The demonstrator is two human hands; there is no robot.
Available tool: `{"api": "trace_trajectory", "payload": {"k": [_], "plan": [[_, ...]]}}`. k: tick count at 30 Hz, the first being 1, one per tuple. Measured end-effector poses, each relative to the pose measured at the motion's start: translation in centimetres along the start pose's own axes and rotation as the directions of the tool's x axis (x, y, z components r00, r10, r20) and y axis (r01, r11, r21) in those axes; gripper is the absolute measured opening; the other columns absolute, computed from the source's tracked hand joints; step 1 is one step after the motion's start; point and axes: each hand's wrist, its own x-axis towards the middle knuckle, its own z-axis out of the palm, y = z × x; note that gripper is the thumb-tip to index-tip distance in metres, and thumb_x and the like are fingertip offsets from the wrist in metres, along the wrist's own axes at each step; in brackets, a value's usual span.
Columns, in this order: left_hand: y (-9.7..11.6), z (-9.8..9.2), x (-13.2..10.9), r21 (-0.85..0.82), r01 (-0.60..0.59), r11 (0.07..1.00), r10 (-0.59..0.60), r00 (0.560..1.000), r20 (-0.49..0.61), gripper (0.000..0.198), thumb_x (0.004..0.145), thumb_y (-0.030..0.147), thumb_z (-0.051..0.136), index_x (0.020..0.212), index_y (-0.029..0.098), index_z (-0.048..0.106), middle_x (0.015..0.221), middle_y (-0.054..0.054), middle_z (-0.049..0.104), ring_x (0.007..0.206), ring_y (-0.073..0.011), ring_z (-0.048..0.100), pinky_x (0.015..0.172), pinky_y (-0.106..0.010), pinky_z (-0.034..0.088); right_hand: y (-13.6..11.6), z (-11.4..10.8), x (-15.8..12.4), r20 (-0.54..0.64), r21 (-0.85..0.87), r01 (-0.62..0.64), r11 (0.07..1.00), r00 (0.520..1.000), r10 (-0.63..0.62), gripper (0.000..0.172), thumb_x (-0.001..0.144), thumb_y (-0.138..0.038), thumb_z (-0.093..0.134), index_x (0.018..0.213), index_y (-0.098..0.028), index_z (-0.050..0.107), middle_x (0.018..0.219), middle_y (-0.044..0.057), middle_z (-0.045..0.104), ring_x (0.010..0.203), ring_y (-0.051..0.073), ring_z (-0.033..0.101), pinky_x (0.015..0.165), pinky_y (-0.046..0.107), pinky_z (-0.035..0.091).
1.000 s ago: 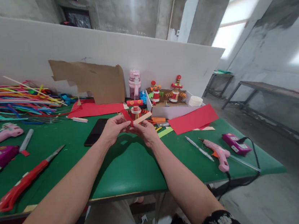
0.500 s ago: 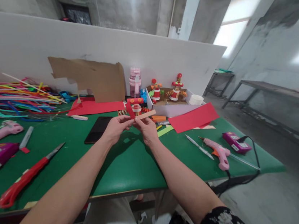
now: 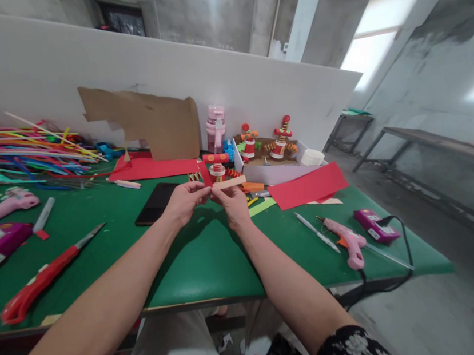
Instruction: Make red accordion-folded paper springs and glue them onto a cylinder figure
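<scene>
Both my hands are raised a little above the green table [image 3: 195, 263], pinched together on one small piece. My left hand [image 3: 184, 201] grips the red end of a paper strip [image 3: 205, 177]. My right hand [image 3: 234, 204] pinches the same strip, whose pale tan end [image 3: 229, 183] sticks out to the right. A black phone [image 3: 156, 203] lies on the table just left of my left hand. Right behind the strip stands a small red and white paper figure [image 3: 217, 168].
Red scissors [image 3: 44, 276] and a pink glue gun [image 3: 5, 207] lie at the left, near a pile of coloured sticks [image 3: 18, 155]. Red paper [image 3: 307, 186], a second pink glue gun [image 3: 346, 240] and a white box [image 3: 275, 174] of figures sit at the right. Cardboard [image 3: 144, 125] leans on the white partition.
My hands have risen slightly with the strip, and the red end has folded back toward my left fingers. The view has tilted down a little.
</scene>
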Motion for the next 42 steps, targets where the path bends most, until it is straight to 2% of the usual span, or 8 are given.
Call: {"api": "trace_trajectory", "payload": {"k": [5, 12, 17, 21, 28, 35, 39, 42], "plan": [[0.4, 0.0, -0.1, 0.032, -0.006, 0.999, 0.007, 0.999, -0.033, 0.044, 0.040, 0.042, 0.090, 0.063, 0.014, 0.065, 0.053, 0.001, 0.058, 0.050, -0.0088, 0.048, 0.050, -0.024, 0.036, -0.2, -0.4, 0.1, 0.011, -0.059, 0.041, 0.997, 0.999, -0.040, 0.027, 0.062, -0.030, 0.080, 0.084, -0.017, 0.071, 0.082, 0.003, 0.075, 0.079, 0.017, 0.067, 0.080, 0.030, 0.053], [0.8, 0.6, -0.4, 0.134, -0.058, 0.989, 0.068, 0.995, -0.067, 0.042, 0.040, 0.044, 0.088, 0.059, 0.016, 0.064, 0.051, 0.002, 0.058, 0.048, -0.0086, 0.045, 0.049, -0.024, 0.036, 0.3, -0.4, 0.2, -0.025, -0.113, 0.073, 0.991, 0.997, -0.076, 0.022, 0.065, -0.033, 0.077, 0.076, -0.015, 0.071, 0.075, 0.004, 0.074, 0.076, 0.018, 0.067, 0.074, 0.030, 0.052], [0.6, 0.9, -0.5, 0.165, -0.071, 0.984, 0.086, 0.992, -0.091, 0.040, 0.040, 0.044, 0.086, 0.056, 0.017, 0.062, 0.047, 0.002, 0.055, 0.046, -0.0090, 0.044, 0.047, -0.024, 0.035, -0.1, -0.1, -0.1, -0.094, -0.359, 0.194, 0.913, 0.966, -0.242, 0.016, 0.070, -0.035, 0.070, 0.075, -0.020, 0.064, 0.074, 0.001, 0.069, 0.073, 0.017, 0.063, 0.073, 0.028, 0.050], [0.3, 0.9, -0.4, 0.167, -0.090, 0.982, 0.108, 0.989, -0.103, 0.036, 0.044, 0.042, 0.084, 0.057, 0.017, 0.060, 0.047, 0.003, 0.054, 0.045, -0.0089, 0.043, 0.046, -0.024, 0.034, -0.8, 0.3, -0.7, -0.063, -0.506, 0.249, 0.826, 0.944, -0.323, 0.009, 0.072, -0.032, 0.067, 0.071, -0.024, 0.062, 0.080, 0.001, 0.068, 0.076, 0.017, 0.060, 0.078, 0.026, 0.049], [-0.1, 0.0, 0.1, 0.108, -0.100, 0.989, 0.119, 0.976, -0.180, 0.030, 0.041, 0.033, 0.079, 0.059, 0.016, 0.062, 0.051, 0.002, 0.058, 0.047, -0.0098, 0.046, 0.047, -0.024, 0.035, -0.8, 0.5, -1.2, 0.083, -0.449, 0.330, 0.830, 0.941, -0.329, 0.012, 0.076, -0.024, 0.061, 0.083, -0.024, 0.071, 0.089, 0.003, 0.070, 0.083, 0.018, 0.062, 0.085, 0.028, 0.048], [0.2, 0.1, -0.1, 0.069, -0.094, 0.993, 0.100, 0.991, -0.089, 0.031, 0.043, 0.036, 0.080, 0.060, 0.015, 0.065, 0.053, -0.001, 0.059, 0.047, -0.0117, 0.048, 0.047, -0.026, 0.035, -0.7, 0.2, -0.5, 0.035, -0.314, 0.186, 0.931, 0.982, -0.185, 0.013, 0.075, -0.036, 0.066, 0.075, -0.023, 0.067, 0.067, -0.003, 0.065, 0.065, 0.015, 0.058, 0.068, 0.026, 0.049], [0.5, 0.3, -0.3, 0.095, -0.087, 0.992, 0.094, 0.994, -0.063, 0.040, 0.042, 0.044, 0.085, 0.061, 0.015, 0.066, 0.055, -0.001, 0.059, 0.049, -0.0114, 0.048, 0.050, -0.026, 0.036, -0.5, 0.0, -0.3, -0.010, -0.205, 0.137, 0.969, 0.990, -0.142, 0.020, 0.068, -0.037, 0.074, 0.074, -0.022, 0.062, 0.066, -0.004, 0.061, 0.063, 0.012, 0.056, 0.061, 0.023, 0.048], [0.8, 0.2, -0.4, 0.065, -0.065, 0.996, 0.067, 0.997, -0.038, 0.040, 0.039, 0.043, 0.087, 0.060, 0.015, 0.068, 0.055, -0.001, 0.060, 0.049, -0.0111, 0.049, 0.050, -0.026, 0.037, -0.4, -0.1, -0.1, -0.041, -0.148, 0.072, 0.986, 0.996, -0.079, 0.026, 0.063, -0.035, 0.079, 0.080, -0.022, 0.064, 0.071, -0.003, 0.065, 0.065, 0.012, 0.058, 0.064, 0.024, 0.050]]}}
